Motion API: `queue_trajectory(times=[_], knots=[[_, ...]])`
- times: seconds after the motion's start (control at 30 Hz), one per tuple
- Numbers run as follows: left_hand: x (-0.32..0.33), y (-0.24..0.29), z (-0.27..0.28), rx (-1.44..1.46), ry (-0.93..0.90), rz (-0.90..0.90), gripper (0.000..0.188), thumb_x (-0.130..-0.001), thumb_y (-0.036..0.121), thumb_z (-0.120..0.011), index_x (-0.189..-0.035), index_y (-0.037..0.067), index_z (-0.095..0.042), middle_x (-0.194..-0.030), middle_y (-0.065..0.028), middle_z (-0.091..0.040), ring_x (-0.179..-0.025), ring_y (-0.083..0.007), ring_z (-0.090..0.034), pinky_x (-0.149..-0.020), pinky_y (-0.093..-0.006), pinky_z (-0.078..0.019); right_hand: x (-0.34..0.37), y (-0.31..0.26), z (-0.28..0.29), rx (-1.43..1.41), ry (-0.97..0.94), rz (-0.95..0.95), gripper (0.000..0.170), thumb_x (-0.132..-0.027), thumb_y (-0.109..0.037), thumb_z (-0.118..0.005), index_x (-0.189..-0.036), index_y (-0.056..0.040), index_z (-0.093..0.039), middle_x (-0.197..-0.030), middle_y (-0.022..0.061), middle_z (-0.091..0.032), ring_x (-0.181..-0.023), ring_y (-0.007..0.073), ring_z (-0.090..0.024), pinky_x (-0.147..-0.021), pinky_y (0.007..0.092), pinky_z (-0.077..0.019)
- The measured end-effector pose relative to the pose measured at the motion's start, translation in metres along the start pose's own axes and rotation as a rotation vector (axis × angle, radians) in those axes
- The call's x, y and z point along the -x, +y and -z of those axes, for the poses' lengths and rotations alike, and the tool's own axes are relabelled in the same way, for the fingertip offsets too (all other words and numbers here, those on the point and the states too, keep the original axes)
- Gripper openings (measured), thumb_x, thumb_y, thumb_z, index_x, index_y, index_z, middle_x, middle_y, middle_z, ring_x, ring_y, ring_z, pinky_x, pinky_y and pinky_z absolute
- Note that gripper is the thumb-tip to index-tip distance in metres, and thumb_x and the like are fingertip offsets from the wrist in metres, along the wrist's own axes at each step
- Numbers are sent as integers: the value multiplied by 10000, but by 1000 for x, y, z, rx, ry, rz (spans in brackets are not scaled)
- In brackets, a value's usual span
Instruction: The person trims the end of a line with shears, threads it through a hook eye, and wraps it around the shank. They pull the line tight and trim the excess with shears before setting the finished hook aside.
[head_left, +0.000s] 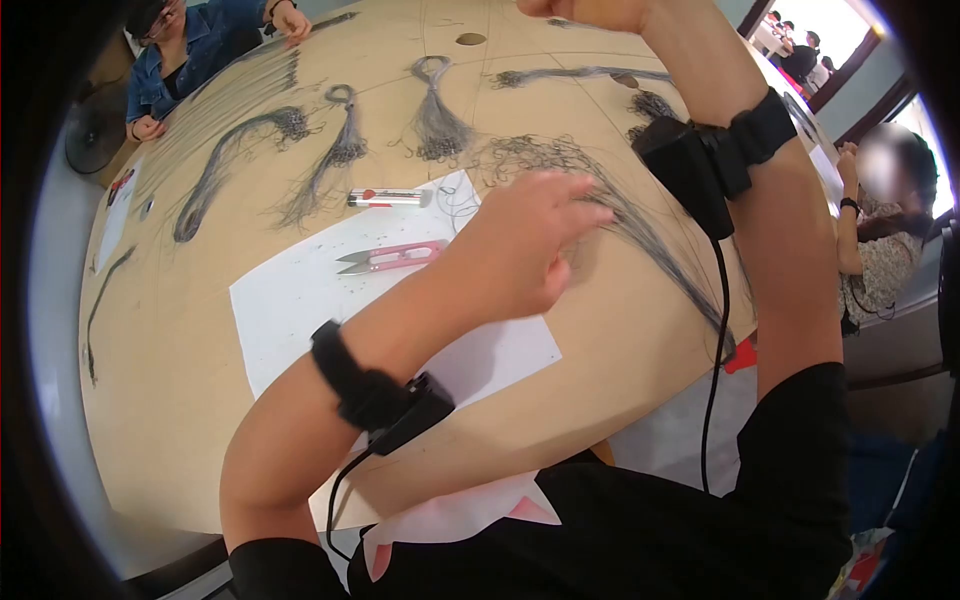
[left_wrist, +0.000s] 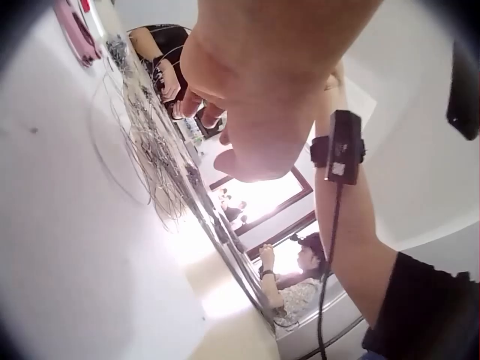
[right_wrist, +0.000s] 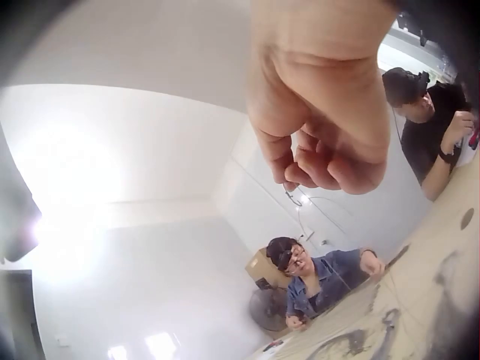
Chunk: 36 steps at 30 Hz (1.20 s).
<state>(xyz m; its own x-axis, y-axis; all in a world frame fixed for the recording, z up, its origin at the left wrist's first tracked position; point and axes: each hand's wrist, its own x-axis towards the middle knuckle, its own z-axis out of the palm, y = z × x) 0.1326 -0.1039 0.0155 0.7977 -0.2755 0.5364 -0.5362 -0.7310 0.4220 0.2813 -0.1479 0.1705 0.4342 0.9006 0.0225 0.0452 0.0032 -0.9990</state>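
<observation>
One thin strand (right_wrist: 292, 198) hung from the right hand (right_wrist: 326, 120), pinched at its fingertips, raised above the table (head_left: 165, 400). Left hand (head_left: 525, 245) was relaxed, fingers loosely extended, near the strand bundle (head_left: 655, 247); pink snips (head_left: 405, 264) lay on white paper (head_left: 285, 315).

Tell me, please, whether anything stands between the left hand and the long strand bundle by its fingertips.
Nothing visible does: in the head view, no object separates the left hand from the strand bundle. The pink snips lie on the hand's other side.
</observation>
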Motion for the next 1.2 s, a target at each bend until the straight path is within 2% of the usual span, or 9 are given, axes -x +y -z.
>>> queue_trajectory(times=[0.17, 0.23, 0.3, 0.37, 0.47, 0.7, 1.03, 1.17, 1.2], knots=[[35, 10, 46, 135, -93, -22, 334, -639, -27, -488, -959, 37, -556, -1005, -140, -522, -916, -258, -495, -763, -319, -410, 6, 8, 0, 36, 59, -14, 132, -809, -131, -506, -698, -61, -522, -570, -33, -455, -443, 39, -400, -402, 172, -334], [42, 12, 69, 162, -119, 322, 235, -701, 16, -521, -931, 30, -564, -835, -72, -574, -731, -157, -537, -617, -240, -427, 4, 12, 7, 21, 13, 3, 120, -799, -129, -525, -707, -53, -532, -566, -35, -457, -438, 38, -404, -394, 170, -335], [35, -5, 74, 33, 340, 353, 180, -706, 123, -595, -859, 29, -588, -634, -37, -552, -469, -99, -476, -432, -211, -383, 5, 10, 3, 24, 42, 5, 114, -789, -121, -544, -704, -45, -540, -550, -31, -469, -419, 39, -407, -382, 163, -331], [19, -19, 89, 161, 534, 505, 208, -736, 160, -589, -890, 21, -587, -599, -18, -538, -476, -38, -438, -423, -186, -340, 5, 8, -2, 74, 4, 6, 116, -784, -116, -552, -691, -48, -541, -534, -20, -481, -398, 40, -405, -367, 156, -322], [-10, -24, 102, 192, 603, 399, 259, -747, 195, -590, -928, 10, -581, -570, -17, -535, -485, -16, -431, -416, -175, -324, 7, 9, -17, 129, -13, 44, 97, -788, -115, -548, -736, -33, -557, -527, -14, -485, -390, 33, -398, -359, 152, -309], [-20, -31, 95, 339, 562, 512, 250, -750, 208, -589, -871, -11, -601, -642, -48, -589, -591, -63, -532, -517, -182, -395, 6, 22, -23, 156, -125, 68, 136, -801, -146, -535, -819, -14, -561, -535, -8, -484, -417, 33, -397, -367, 146, -291], [-25, -36, 84, 553, 657, 602, 232, -751, 193, -585, -863, -10, -606, -676, -48, -592, -588, -80, -534, -528, -189, -411, 16, 40, -21, 353, -121, 38, 129, -747, -169, -530, -702, -48, -529, -507, -43, -357, -434, 45, -287, -405, 189, -228], [-25, -51, 69, 456, 487, 660, 250, -733, 170, -590, -916, 1, -590, -723, -53, -583, -615, -83, -532, -525, -201, -419, 24, 40, -17, 123, -236, -17, 121, -769, -143, -530, -781, -23, -542, -509, -50, -349, -440, 33, -286, -418, 183, -234], [-22, -58, 59, 164, 442, 504, 278, -726, 163, -587, -956, 7, -573, -749, -53, -573, -627, -83, -529, -541, -210, -422, 25, 40, -16, 127, -236, -15, 121, -769, -143, -530, -781, -23, -542, -509, -50, -349, -440, 33, -286, -418, 183, -234]])
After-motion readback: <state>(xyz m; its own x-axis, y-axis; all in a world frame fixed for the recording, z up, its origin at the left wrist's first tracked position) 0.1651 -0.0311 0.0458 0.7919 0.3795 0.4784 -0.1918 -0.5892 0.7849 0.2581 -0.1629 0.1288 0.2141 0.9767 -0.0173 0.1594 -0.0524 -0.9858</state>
